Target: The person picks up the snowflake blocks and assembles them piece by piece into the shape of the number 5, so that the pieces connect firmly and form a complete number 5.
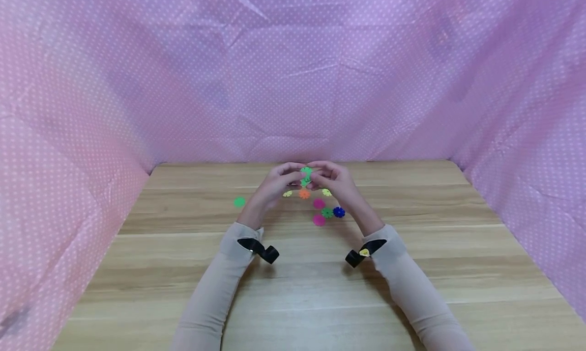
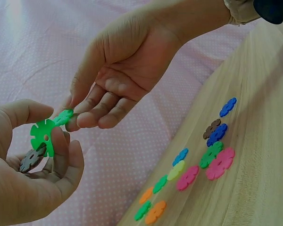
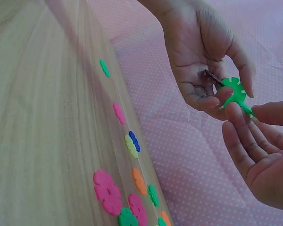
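Both hands meet above the far part of the table around a small joined piece of notched plastic building discs. My left hand [image 1: 273, 184] grips a green disc [image 2: 40, 133] between thumb and fingers, and a brown disc [image 2: 32, 160] is slotted into its lower side, close to the palm. A second green disc [image 2: 62, 117] stands at an angle against the first one's upper edge. Thumb and fingertips of my right hand [image 1: 340, 182] pinch that second disc. In the right wrist view the brown disc is mostly hidden behind the left fingers; fingertips partly cover the green joint.
Loose discs lie on the wooden table [image 1: 293, 290] below the hands: pink [image 1: 319, 220], dark blue [image 1: 339, 212], orange [image 1: 304, 194], yellow [image 1: 326, 192] and more. A lone green disc [image 1: 239, 202] lies left of them. Pink dotted cloth [image 1: 293, 86] surrounds the table's back and sides.
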A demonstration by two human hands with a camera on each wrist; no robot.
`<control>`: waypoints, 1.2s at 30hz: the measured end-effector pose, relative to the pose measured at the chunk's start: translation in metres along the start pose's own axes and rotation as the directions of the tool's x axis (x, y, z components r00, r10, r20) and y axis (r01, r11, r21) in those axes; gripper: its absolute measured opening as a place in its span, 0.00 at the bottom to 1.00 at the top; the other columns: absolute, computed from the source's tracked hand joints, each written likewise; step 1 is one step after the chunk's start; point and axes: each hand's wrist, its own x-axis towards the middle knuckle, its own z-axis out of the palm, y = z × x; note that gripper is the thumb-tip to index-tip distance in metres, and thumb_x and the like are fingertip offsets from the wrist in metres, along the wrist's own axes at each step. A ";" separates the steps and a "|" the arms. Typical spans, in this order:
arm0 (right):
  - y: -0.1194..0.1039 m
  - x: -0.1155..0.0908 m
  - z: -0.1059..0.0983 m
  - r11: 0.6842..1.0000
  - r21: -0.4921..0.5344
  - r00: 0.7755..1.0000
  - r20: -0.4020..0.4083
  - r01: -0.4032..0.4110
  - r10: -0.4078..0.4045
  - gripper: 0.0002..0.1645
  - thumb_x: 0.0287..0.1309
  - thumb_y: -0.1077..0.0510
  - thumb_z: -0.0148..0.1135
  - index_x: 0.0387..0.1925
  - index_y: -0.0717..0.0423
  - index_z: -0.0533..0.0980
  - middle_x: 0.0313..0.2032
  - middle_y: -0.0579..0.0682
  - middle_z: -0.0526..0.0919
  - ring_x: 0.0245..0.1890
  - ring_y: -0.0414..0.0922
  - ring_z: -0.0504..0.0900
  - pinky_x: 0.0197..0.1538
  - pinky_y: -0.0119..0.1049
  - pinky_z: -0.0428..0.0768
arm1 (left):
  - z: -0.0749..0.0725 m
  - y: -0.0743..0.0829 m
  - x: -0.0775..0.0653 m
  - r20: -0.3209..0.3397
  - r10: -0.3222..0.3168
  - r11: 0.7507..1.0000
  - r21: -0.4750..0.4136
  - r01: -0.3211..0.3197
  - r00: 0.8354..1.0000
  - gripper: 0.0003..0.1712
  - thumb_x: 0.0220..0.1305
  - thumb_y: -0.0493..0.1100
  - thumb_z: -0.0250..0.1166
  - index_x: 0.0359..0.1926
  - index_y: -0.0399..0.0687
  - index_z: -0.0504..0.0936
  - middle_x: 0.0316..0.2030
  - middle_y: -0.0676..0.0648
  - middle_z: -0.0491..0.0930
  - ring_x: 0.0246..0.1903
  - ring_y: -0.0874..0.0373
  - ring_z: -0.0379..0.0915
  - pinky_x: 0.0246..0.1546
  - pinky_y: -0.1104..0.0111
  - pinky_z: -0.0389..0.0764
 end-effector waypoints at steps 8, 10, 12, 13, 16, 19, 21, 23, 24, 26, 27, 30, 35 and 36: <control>-0.005 -0.002 -0.011 0.982 -0.178 0.992 0.090 -0.067 0.084 0.17 0.72 0.61 0.59 0.57 0.66 0.77 0.39 0.55 0.89 0.35 0.44 0.88 0.48 0.48 0.88 | -0.003 0.001 -0.001 -0.069 -0.007 0.999 -0.034 0.004 0.998 0.16 0.70 0.41 0.65 0.56 0.41 0.79 0.45 0.52 0.77 0.43 0.56 0.74 0.67 0.53 0.75; -0.006 -0.003 -0.015 0.972 -0.222 0.986 0.132 -0.070 0.101 0.16 0.72 0.62 0.59 0.56 0.67 0.78 0.40 0.61 0.88 0.36 0.48 0.89 0.49 0.52 0.87 | -0.005 0.002 0.000 -0.077 0.004 0.999 -0.042 -0.007 0.997 0.15 0.70 0.41 0.65 0.55 0.42 0.79 0.44 0.52 0.78 0.43 0.57 0.76 0.64 0.57 0.79; -0.007 -0.003 -0.019 0.963 -0.260 0.977 0.175 -0.073 0.121 0.16 0.72 0.63 0.59 0.55 0.68 0.78 0.41 0.66 0.87 0.39 0.53 0.89 0.51 0.55 0.87 | -0.008 0.003 0.000 -0.087 0.012 0.999 -0.052 -0.016 0.996 0.14 0.70 0.39 0.66 0.54 0.42 0.79 0.44 0.51 0.78 0.43 0.58 0.78 0.60 0.62 0.82; -0.007 -0.003 -0.021 0.954 -0.290 0.972 0.192 -0.074 0.134 0.15 0.71 0.63 0.60 0.55 0.67 0.78 0.42 0.67 0.87 0.40 0.54 0.89 0.51 0.55 0.87 | -0.009 0.003 0.000 -0.088 0.014 0.998 -0.058 -0.019 0.996 0.14 0.70 0.39 0.65 0.54 0.43 0.79 0.44 0.51 0.78 0.43 0.59 0.79 0.58 0.64 0.83; -0.005 -0.005 -0.025 0.926 -0.370 0.954 0.243 -0.075 0.174 0.16 0.68 0.65 0.62 0.55 0.68 0.79 0.44 0.67 0.87 0.43 0.53 0.88 0.51 0.48 0.87 | -0.012 0.003 0.000 -0.089 0.017 0.997 -0.069 -0.023 0.996 0.15 0.70 0.37 0.65 0.56 0.42 0.79 0.43 0.51 0.78 0.43 0.59 0.80 0.55 0.67 0.85; 0.000 -0.008 -0.028 0.896 -0.442 0.927 0.320 -0.036 0.195 0.18 0.65 0.67 0.65 0.55 0.70 0.79 0.44 0.66 0.87 0.43 0.49 0.88 0.47 0.40 0.88 | -0.014 0.002 -0.001 -0.090 0.015 0.998 -0.067 -0.021 0.996 0.17 0.70 0.36 0.65 0.58 0.42 0.78 0.43 0.52 0.78 0.43 0.60 0.80 0.56 0.65 0.84; 0.006 -0.010 -0.028 0.878 -0.478 0.903 0.383 0.013 0.195 0.18 0.63 0.68 0.66 0.53 0.71 0.79 0.42 0.65 0.87 0.41 0.46 0.87 0.45 0.36 0.87 | -0.015 0.001 -0.002 -0.098 0.013 0.998 -0.061 -0.019 0.995 0.19 0.69 0.36 0.65 0.59 0.41 0.78 0.42 0.53 0.78 0.42 0.61 0.80 0.59 0.61 0.83; 0.009 -0.012 -0.028 0.856 -0.514 0.881 0.431 0.063 0.194 0.17 0.62 0.68 0.68 0.51 0.71 0.80 0.39 0.63 0.87 0.39 0.45 0.86 0.44 0.34 0.86 | -0.016 0.002 -0.001 -0.101 0.014 0.998 -0.060 -0.021 0.995 0.20 0.69 0.35 0.65 0.61 0.39 0.77 0.41 0.53 0.79 0.41 0.61 0.80 0.63 0.56 0.80; 0.010 -0.013 -0.028 0.839 -0.538 0.875 0.441 0.080 0.199 0.16 0.60 0.67 0.69 0.50 0.70 0.81 0.38 0.61 0.87 0.38 0.44 0.85 0.44 0.32 0.85 | -0.016 0.002 -0.001 -0.101 0.014 0.998 -0.064 -0.021 0.995 0.21 0.69 0.34 0.65 0.62 0.38 0.77 0.40 0.53 0.79 0.41 0.61 0.79 0.65 0.53 0.78; 0.012 -0.015 -0.028 0.810 -0.577 0.867 0.451 0.101 0.214 0.16 0.58 0.67 0.71 0.48 0.67 0.82 0.37 0.56 0.87 0.37 0.42 0.83 0.44 0.31 0.84 | -0.016 0.002 -0.001 -0.099 0.011 0.998 -0.064 -0.018 0.995 0.23 0.68 0.34 0.65 0.62 0.36 0.76 0.40 0.53 0.79 0.40 0.62 0.79 0.67 0.50 0.76; 0.013 -0.016 -0.027 0.801 -0.590 0.866 0.449 0.100 0.222 0.16 0.57 0.66 0.72 0.47 0.65 0.82 0.37 0.55 0.87 0.37 0.42 0.82 0.44 0.31 0.84 | -0.016 0.002 -0.001 -0.098 0.009 0.998 -0.060 -0.015 0.995 0.23 0.68 0.33 0.65 0.63 0.35 0.75 0.40 0.54 0.79 0.40 0.62 0.79 0.67 0.50 0.76; 0.014 -0.018 -0.027 0.787 -0.609 0.860 0.451 0.099 0.240 0.17 0.54 0.65 0.75 0.46 0.62 0.83 0.37 0.54 0.86 0.37 0.43 0.81 0.42 0.32 0.83 | -0.018 0.002 -0.001 -0.095 0.001 0.999 -0.045 -0.006 0.995 0.23 0.68 0.33 0.66 0.62 0.35 0.76 0.40 0.53 0.79 0.40 0.62 0.79 0.63 0.55 0.80; 0.016 -0.017 -0.027 0.786 -0.609 0.851 0.466 0.111 0.241 0.17 0.52 0.63 0.78 0.45 0.61 0.84 0.36 0.56 0.85 0.37 0.47 0.81 0.40 0.30 0.81 | -0.022 0.003 0.000 -0.083 -0.005 1.000 -0.013 0.004 0.997 0.19 0.67 0.34 0.67 0.58 0.39 0.80 0.41 0.52 0.79 0.41 0.61 0.80 0.54 0.65 0.84; 0.017 -0.016 -0.027 0.786 -0.608 0.850 0.469 0.115 0.238 0.17 0.52 0.63 0.78 0.45 0.61 0.84 0.36 0.56 0.85 0.36 0.47 0.81 0.40 0.30 0.80 | -0.023 0.004 0.000 -0.081 -0.003 1.000 -0.006 0.003 0.997 0.19 0.67 0.34 0.67 0.58 0.39 0.80 0.41 0.52 0.79 0.41 0.61 0.80 0.53 0.66 0.85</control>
